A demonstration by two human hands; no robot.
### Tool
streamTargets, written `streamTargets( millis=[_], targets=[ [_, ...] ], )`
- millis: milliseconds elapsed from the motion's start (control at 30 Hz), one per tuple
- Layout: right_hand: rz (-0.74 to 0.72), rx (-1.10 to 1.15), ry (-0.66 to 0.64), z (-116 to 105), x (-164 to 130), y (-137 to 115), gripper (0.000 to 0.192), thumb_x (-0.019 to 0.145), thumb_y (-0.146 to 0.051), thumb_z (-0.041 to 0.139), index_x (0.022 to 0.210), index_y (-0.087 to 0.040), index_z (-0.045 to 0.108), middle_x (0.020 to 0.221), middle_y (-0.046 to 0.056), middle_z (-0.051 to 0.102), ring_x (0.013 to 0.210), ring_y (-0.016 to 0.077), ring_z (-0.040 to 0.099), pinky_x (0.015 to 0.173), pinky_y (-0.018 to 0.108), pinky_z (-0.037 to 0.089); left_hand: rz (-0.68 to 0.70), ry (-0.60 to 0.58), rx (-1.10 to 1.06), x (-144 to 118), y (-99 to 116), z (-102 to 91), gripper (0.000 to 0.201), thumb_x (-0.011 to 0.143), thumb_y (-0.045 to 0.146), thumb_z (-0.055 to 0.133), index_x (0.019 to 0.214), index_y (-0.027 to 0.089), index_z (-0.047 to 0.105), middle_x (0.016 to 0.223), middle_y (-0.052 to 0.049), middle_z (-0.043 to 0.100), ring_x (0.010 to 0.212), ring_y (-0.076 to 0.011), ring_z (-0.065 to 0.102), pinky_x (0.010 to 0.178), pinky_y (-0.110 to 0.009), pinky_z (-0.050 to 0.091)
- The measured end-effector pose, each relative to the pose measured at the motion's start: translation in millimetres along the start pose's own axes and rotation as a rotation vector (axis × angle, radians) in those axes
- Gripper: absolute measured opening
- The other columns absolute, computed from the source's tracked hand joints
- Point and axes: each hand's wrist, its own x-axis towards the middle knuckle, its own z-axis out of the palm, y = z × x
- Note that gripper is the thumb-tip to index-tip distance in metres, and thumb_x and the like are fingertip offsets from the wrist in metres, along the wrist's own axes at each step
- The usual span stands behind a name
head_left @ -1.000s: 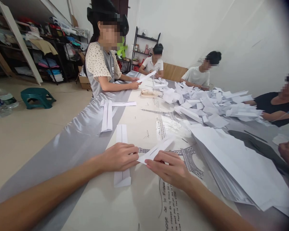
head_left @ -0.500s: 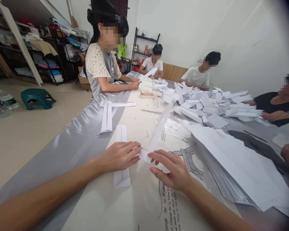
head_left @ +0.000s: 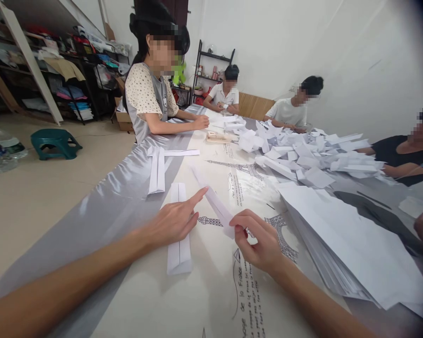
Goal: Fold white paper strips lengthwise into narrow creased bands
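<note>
Right hand (head_left: 261,243) clamps the near end of a paper strip (head_left: 216,204) slanting far-left, beside the left hand (head_left: 173,223), fingers parted.

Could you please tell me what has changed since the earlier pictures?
The paper strip swung leftward at its far end. The left hand released the strip's near end and extends a finger; the right hand pinches that end. The paper stack stayed put.

Above the cloth-covered counter (head_left: 144,305), the right hand (head_left: 259,241) has the near end of a folded paper strip (head_left: 214,199) in its grip, while the left hand (head_left: 172,223), index finger extended at that strip's edge, is over a second strip (head_left: 179,258), and white sheets (head_left: 352,239) lie stacked to the right.
</note>
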Motion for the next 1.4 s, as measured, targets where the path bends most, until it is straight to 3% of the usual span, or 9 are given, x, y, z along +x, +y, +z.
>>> streamTargets(
  millis=[100,367,600,700,833,1067,1233,1333,1400],
  targets=[
    [0.000,-0.007,0.032,-0.6,1.5,-1.4,0.029,0.091,0.001,0.046,0.103,-0.021,0.060,0.080,0.003,0.060,0.060,0.0133,0.052,0.047,0.026,0.038,0.011,0.003,0.030,-0.7,-0.5,-1.6,0.061,0.104,0.020,0.038,0.161,0.019,0.016,0.087,-0.001,0.073,0.064,-0.0152,0.068,0.064,-0.025,0.055],
    [0.109,0.048,0.062,-2.1,2.3,-1.4,0.024,0.095,-0.003,0.048,0.102,-0.020,0.062,0.080,0.004,0.060,0.065,0.0146,0.055,0.051,0.028,0.042,0.115,0.049,0.074,-0.4,1.1,-4.9,0.064,0.102,0.014,0.034,0.162,0.022,0.014,0.112,-0.009,0.065,0.071,-0.0139,0.065,0.063,-0.025,0.056],
    [0.549,0.226,0.188,-2.0,1.7,3.1,0.015,0.101,-0.021,0.051,0.097,-0.023,0.064,0.076,0.000,0.056,0.059,0.0127,0.048,0.050,0.026,0.039,0.249,0.054,0.092,-2.0,2.4,-2.8,0.073,0.098,0.006,0.034,0.163,0.019,0.004,0.113,-0.010,0.067,0.086,-0.0169,0.066,0.066,-0.025,0.057],
    [0.664,0.269,0.221,-4.3,1.9,8.1,0.013,0.100,-0.024,0.053,0.095,-0.023,0.065,0.067,-0.003,0.050,0.054,0.0118,0.044,0.047,0.026,0.034,0.272,0.043,0.069,-0.6,4.7,-4.8,0.075,0.098,0.005,0.034,0.164,0.016,0.000,0.123,-0.014,0.065,0.099,-0.0198,0.066,0.072,-0.027,0.058],
    [0.698,0.262,0.231,-5.7,1.6,13.9,0.014,0.094,-0.020,0.052,0.087,-0.022,0.063,0.065,-0.003,0.048,0.053,0.0116,0.040,0.047,0.026,0.031,0.182,0.039,-0.018,1.0,3.6,-8.6,0.072,0.101,0.009,0.036,0.164,0.019,0.003,0.118,-0.013,0.065,0.094,-0.0199,0.066,0.073,-0.030,0.058],
    [0.708,0.268,0.251,-4.9,1.9,10.5,0.013,0.088,-0.018,0.052,0.080,-0.022,0.062,0.063,-0.003,0.046,0.055,0.0121,0.038,0.048,0.025,0.029,-0.006,0.107,-0.417,1.9,2.5,-16.4,0.065,0.101,0.012,0.041,0.161,0.030,0.024,0.106,-0.005,0.065,0.083,-0.0152,0.063,0.072,-0.029,0.058],
    [0.759,0.214,0.282,-7.4,1.9,11.8,0.014,0.089,-0.021,0.053,0.079,-0.022,0.062,0.062,-0.003,0.047,0.052,0.0119,0.038,0.046,0.025,0.030,-0.174,0.129,-0.618,4.6,2.6,-17.1,0.060,0.099,0.015,0.044,0.157,0.029,0.036,0.105,-0.007,0.065,0.090,-0.0181,0.067,0.066,-0.028,0.057],
    [0.800,0.214,0.271,-7.9,2.0,13.2,0.014,0.093,-0.025,0.054,0.082,-0.023,0.062,0.064,-0.003,0.048,0.053,0.0119,0.039,0.045,0.025,0.032,-0.326,0.112,-0.742,6.7,2.4,-18.2,0.056,0.098,0.018,0.047,0.153,0.025,0.044,0.090,-0.004,0.069,0.077,-0.0165,0.066,0.066,-0.030,0.056],
    [0.817,0.250,0.234,-6.7,2.7,13.3,0.012,0.097,-0.030,0.054,0.095,-0.024,0.064,0.068,-0.003,0.051,0.054,0.0122,0.043,0.046,0.025,0.037,-0.407,0.085,-0.808,7.8,2.1,-18.9,0.058,0.097,0.019,0.049,0.154,0.023,0.043,0.083,-0.003,0.070,0.069,-0.0155,0.063,0.066,-0.032,0.055]
  ],
)
